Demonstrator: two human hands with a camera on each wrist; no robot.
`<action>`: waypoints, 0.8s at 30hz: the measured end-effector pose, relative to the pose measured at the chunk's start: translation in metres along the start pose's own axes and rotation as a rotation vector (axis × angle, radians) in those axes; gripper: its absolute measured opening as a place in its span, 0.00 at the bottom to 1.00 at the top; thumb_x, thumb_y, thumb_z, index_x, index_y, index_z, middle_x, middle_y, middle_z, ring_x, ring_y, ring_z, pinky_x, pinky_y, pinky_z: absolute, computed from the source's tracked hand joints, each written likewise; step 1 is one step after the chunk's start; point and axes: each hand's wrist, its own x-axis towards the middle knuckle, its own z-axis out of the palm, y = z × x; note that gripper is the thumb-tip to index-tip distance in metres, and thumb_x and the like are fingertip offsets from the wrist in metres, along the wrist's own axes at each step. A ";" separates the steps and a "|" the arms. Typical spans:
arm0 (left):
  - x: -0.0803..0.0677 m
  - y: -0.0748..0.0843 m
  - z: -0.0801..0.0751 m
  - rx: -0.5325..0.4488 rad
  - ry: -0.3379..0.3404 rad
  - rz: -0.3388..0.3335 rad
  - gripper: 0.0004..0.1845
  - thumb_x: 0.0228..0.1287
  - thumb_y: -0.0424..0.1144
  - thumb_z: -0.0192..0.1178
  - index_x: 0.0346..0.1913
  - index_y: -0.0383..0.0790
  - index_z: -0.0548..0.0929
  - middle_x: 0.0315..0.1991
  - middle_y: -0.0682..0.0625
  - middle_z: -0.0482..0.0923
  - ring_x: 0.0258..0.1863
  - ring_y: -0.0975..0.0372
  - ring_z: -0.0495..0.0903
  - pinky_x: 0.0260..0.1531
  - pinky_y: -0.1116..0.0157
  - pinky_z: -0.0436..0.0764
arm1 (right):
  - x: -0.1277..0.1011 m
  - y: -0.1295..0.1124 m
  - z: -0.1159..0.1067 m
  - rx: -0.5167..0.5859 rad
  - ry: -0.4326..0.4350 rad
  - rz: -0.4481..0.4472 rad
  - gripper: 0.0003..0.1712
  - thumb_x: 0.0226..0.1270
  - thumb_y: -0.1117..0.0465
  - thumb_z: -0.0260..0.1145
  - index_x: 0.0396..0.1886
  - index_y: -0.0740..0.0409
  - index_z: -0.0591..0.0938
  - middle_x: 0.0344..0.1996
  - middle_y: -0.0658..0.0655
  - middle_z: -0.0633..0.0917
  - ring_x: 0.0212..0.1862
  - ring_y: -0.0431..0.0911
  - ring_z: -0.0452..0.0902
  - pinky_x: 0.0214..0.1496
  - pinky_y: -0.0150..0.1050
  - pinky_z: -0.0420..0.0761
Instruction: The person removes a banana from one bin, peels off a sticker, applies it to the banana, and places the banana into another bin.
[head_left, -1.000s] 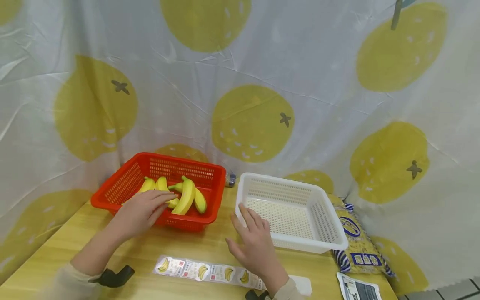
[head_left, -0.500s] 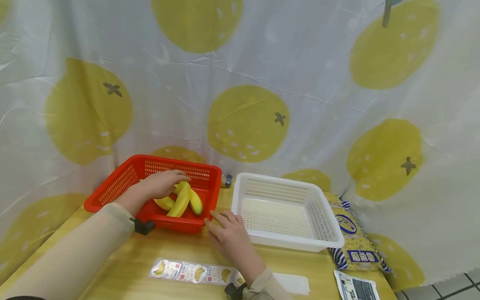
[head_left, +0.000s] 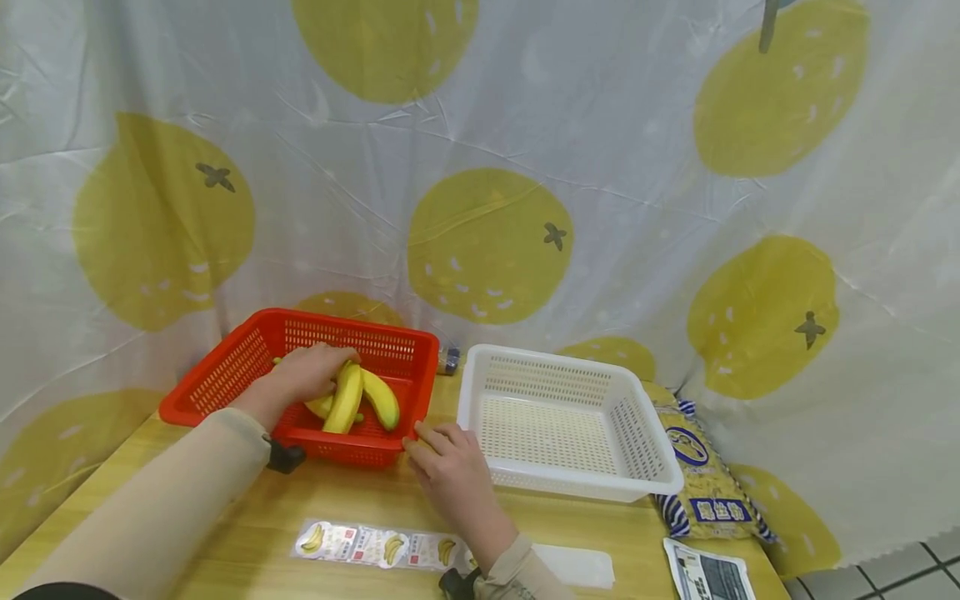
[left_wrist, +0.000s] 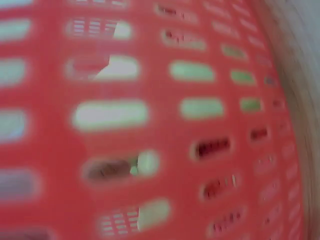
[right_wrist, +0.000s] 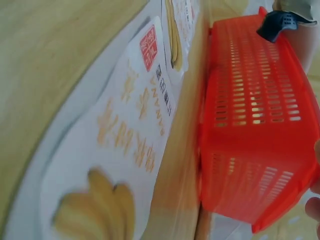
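Bananas (head_left: pixel 352 398) lie in the red basket (head_left: pixel 232 379) at the left of the table (head_left: pixel 360 500), and your left hand (head_left: pixel 303 375) is inside it, fingers curled over the top of the bunch, its grip clamped on the fruit as far as the head view shows. Your left wrist camera gives only a blurred close-up of the basket's red mesh wall (left_wrist: pixel 150 125), so it adds nothing about the fingers. Your right hand (head_left: pixel 450 471) rests on the table just in front of the basket's near right corner, fingers relaxed and apart, fingertips (head_left: pixel 420 433) at or touching the red rim; it holds nothing. From your right wrist view the basket (right_wrist: pixel 255 125) stands beside a laminated strip (right_wrist: pixel 125 150) printed with bananas and text. In the head view that strip (head_left: pixel 375 546) lies flat on the table near your right forearm. Just right of the red basket sits a white basket (head_left: pixel 570 417). Beyond it, at the table's right edge, a yellow and blue packet (head_left: pixel 705 483) lies against the curtain (head_left: pixel 480 167), with a printed card (head_left: pixel 708 575) near the front corner.
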 end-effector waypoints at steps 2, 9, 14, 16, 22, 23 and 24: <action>-0.001 -0.002 -0.001 0.010 -0.001 0.003 0.27 0.57 0.29 0.71 0.62 0.45 0.81 0.50 0.47 0.85 0.51 0.46 0.82 0.46 0.43 0.82 | 0.003 -0.002 0.001 0.000 0.020 0.006 0.12 0.55 0.58 0.83 0.39 0.47 0.92 0.46 0.50 0.91 0.44 0.45 0.83 0.39 0.35 0.80; -0.005 0.002 -0.004 0.006 -0.044 0.063 0.30 0.60 0.29 0.71 0.66 0.44 0.80 0.60 0.38 0.79 0.59 0.39 0.78 0.54 0.37 0.78 | 0.011 -0.007 0.003 0.010 0.051 0.031 0.07 0.55 0.62 0.82 0.33 0.50 0.92 0.38 0.50 0.92 0.42 0.46 0.84 0.42 0.35 0.82; -0.007 0.002 -0.007 0.047 -0.024 0.090 0.19 0.57 0.34 0.76 0.51 0.44 0.83 0.53 0.43 0.81 0.49 0.45 0.80 0.45 0.43 0.81 | 0.012 -0.009 0.003 -0.004 0.031 0.042 0.05 0.59 0.61 0.80 0.34 0.49 0.92 0.40 0.49 0.92 0.41 0.45 0.83 0.43 0.33 0.81; -0.006 0.000 -0.007 0.052 -0.034 0.100 0.17 0.57 0.35 0.76 0.47 0.44 0.83 0.47 0.47 0.83 0.43 0.50 0.80 0.39 0.47 0.81 | 0.012 -0.009 0.003 -0.010 0.033 0.046 0.05 0.59 0.61 0.80 0.34 0.49 0.92 0.40 0.48 0.92 0.41 0.44 0.82 0.43 0.33 0.81; -0.006 -0.001 -0.005 -0.002 -0.124 0.080 0.20 0.61 0.38 0.74 0.54 0.44 0.82 0.42 0.50 0.83 0.42 0.52 0.82 0.44 0.46 0.81 | 0.012 -0.009 0.003 -0.007 0.053 0.049 0.04 0.58 0.61 0.80 0.33 0.49 0.92 0.39 0.49 0.92 0.39 0.45 0.81 0.41 0.34 0.80; -0.007 -0.002 -0.004 -0.012 -0.134 0.074 0.20 0.61 0.39 0.74 0.55 0.45 0.82 0.43 0.50 0.83 0.43 0.52 0.82 0.46 0.45 0.81 | 0.012 -0.010 0.004 -0.008 0.051 0.048 0.04 0.59 0.61 0.80 0.33 0.49 0.92 0.39 0.49 0.92 0.39 0.45 0.82 0.41 0.34 0.80; -0.007 -0.002 -0.003 -0.019 -0.143 0.068 0.21 0.60 0.39 0.75 0.56 0.45 0.82 0.44 0.50 0.82 0.44 0.52 0.81 0.47 0.45 0.81 | 0.012 -0.010 0.004 -0.007 0.050 0.049 0.04 0.59 0.61 0.80 0.33 0.49 0.92 0.39 0.49 0.92 0.39 0.45 0.82 0.41 0.34 0.80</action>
